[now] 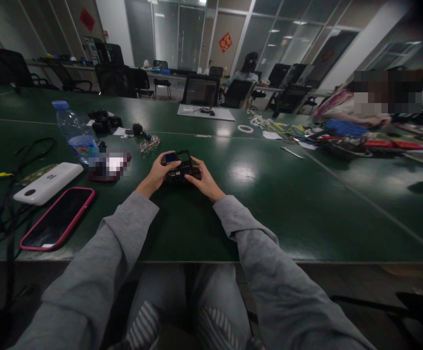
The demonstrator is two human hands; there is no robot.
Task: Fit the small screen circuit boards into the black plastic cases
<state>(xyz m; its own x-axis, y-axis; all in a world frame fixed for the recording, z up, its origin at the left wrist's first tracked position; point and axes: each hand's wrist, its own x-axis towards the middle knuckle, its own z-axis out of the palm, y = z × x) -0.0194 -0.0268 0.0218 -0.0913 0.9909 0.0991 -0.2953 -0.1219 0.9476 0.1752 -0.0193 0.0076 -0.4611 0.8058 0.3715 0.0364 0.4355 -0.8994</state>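
Note:
A small black device [180, 177] that looks like a camera body or part of one is held between my two hands above the green table. On its left side shows a dark blue screen panel [170, 157], beside an open black frame. My left hand [158, 171] grips the left side, its thumb lying across the device below the screen panel. Curled round the right edge is my right hand [204, 180], with its thumb at the lower right corner. The far fingers of both hands are partly hidden behind the device.
To the left on the table [277, 209] lie a pink-cased phone [58, 218], a white power bank [49, 183] and a bottle [75, 131]. Glasses [149, 144] and black camera-like parts [104, 121] sit beyond. Cables [284, 127] and a person [372, 107] are at right.

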